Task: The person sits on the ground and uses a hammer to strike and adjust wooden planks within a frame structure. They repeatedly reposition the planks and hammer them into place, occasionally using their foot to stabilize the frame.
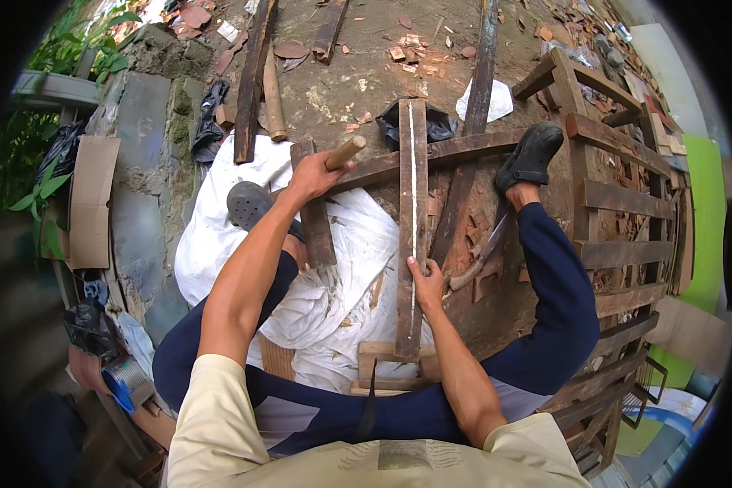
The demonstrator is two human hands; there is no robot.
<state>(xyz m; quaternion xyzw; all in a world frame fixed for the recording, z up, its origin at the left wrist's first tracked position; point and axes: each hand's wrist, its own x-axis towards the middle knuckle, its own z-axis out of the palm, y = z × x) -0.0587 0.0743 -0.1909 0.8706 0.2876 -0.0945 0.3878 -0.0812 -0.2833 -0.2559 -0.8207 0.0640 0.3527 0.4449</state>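
Closed around a round wooden handle (347,152), the left hand (311,176) in my feed is over white sheeting (211,236). Rightward, I see the white-striped plank (407,213) lying across a dark beam (496,144), its right edge gripped by the right hand (428,286).

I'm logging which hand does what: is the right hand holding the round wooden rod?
No, the left hand grips the round wooden rod, while the right hand is on the white-striped plank.

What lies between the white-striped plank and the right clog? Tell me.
In the head view, a crosswise plank lies there, crossing a slanting dark beam.
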